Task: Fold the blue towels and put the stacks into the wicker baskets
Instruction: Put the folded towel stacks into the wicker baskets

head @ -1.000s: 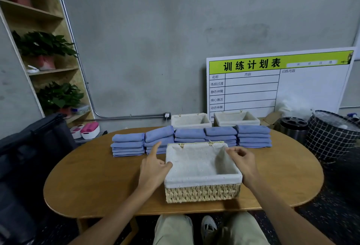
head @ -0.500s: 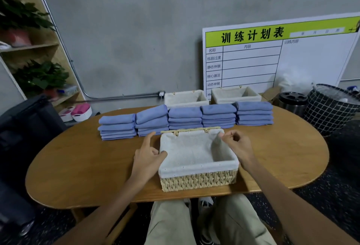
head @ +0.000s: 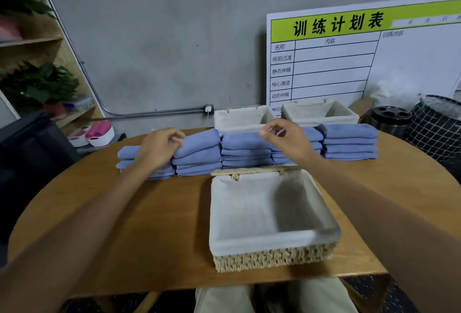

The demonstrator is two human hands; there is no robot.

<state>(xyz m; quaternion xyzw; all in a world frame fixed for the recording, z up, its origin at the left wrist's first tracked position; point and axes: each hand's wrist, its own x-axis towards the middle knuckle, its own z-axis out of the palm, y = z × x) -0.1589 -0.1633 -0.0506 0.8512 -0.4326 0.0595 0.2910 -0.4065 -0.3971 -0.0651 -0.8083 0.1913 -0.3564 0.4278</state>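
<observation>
1. Hands have left the near basket [head: 269, 218]: half a second ago both sat at its rim, and now both reach past it to the row of towel stacks behind.
2. That suggests the basket is placed and filling it comes next; it holds nothing yet, only its pale liner.
3. Left hand [head: 159, 148] hangs over the boundary between the two leftmost stacks, hiding part of the end stack [head: 129, 153], its fingers curled down beside the second stack [head: 199, 153]. Whether it already grips cloth, I cannot tell.
4. Right hand [head: 287, 140] is raised in front of the fourth stack [head: 314, 138], just right of the middle stack [head: 245, 150], thumb and fingers loosely curled toward each other. A contact with the towels cannot be made out, so its hold is unclear too.
5. Fifth stack [head: 349, 143] lies further right of that hand, untouched.
6. Two more baskets [head: 242, 119] stand beyond the hands at the far edge of the tabletop [head: 162, 225], both unfilled as far as their insides show.
7. All five stacks look folded already, so the folding part seems done.
</observation>
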